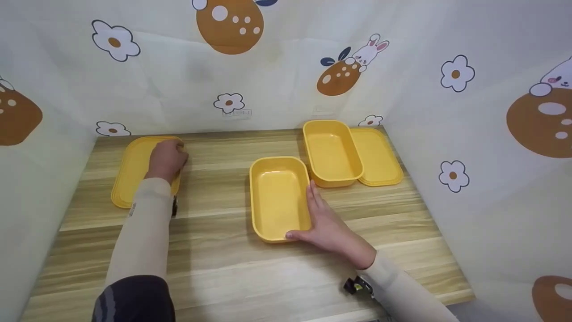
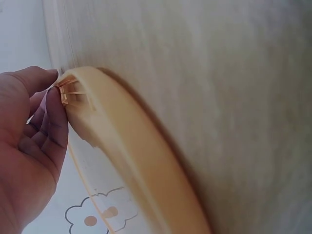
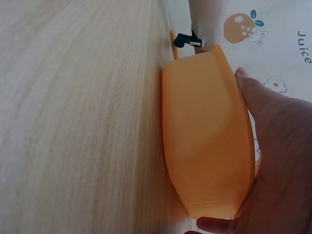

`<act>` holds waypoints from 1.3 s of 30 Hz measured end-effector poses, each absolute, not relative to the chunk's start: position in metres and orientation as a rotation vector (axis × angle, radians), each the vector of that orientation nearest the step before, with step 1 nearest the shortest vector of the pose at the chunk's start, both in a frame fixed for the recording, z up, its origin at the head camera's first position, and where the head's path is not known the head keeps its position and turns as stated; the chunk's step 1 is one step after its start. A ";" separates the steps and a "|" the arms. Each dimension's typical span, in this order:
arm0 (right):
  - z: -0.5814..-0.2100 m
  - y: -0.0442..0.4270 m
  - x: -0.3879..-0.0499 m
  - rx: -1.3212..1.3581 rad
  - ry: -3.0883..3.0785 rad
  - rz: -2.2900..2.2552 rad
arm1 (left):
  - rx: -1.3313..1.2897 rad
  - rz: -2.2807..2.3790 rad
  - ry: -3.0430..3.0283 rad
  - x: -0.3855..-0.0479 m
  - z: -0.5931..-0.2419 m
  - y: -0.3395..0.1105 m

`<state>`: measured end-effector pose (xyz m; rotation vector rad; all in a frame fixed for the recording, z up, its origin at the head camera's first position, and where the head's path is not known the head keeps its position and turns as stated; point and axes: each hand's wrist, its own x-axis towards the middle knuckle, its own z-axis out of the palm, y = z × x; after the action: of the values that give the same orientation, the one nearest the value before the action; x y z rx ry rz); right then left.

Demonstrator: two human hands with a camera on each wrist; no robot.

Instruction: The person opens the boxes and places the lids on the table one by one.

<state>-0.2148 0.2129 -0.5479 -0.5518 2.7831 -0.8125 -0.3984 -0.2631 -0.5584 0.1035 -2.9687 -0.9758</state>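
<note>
A yellow rectangular food container (image 1: 279, 201) stands in the middle of the table. My right hand (image 1: 328, 228) holds its near right corner, thumb on the near rim and fingers along the right wall. In the right wrist view the same container (image 3: 207, 126) shows its outer wall, with the right hand (image 3: 280, 146) beside the rim. At the far left lies a yellow lid (image 1: 134, 163). Over its far right corner, my left hand (image 1: 167, 158) pinches the edge. The left wrist view shows thumb and fingers of the left hand (image 2: 34, 131) at the corner of the lid (image 2: 146, 156).
A second yellow container (image 1: 333, 152) stands at the back right, near the first one. It partly covers another yellow lid (image 1: 380, 156) to its right. Printed curtains (image 1: 286, 67) enclose the wooden table (image 1: 214, 268) at the back and sides.
</note>
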 end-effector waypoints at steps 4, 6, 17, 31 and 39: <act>-0.548 0.213 -0.215 -0.559 2.786 -0.810 | 0.100 -0.985 -2.967 -0.398 -0.559 -0.264; -0.548 0.213 -0.215 -0.565 2.788 -0.809 | 0.103 -0.983 -2.972 -0.398 -0.558 -0.264; -0.548 0.214 -0.214 -0.558 2.782 -0.801 | 0.097 -0.964 -2.941 -0.384 -0.540 -0.240; -0.550 0.215 -0.215 -0.557 2.813 -0.852 | -0.206 -1.604 -2.821 -0.353 -0.537 -0.152; -0.551 0.220 -0.216 -0.474 2.798 -1.324 | -0.003 -2.196 -2.634 -0.333 -0.545 -0.111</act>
<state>-0.2164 0.2196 -0.5510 -0.4742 2.7982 -1.3242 -0.3330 -0.1111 -0.5454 -0.0030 -2.6336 -2.1958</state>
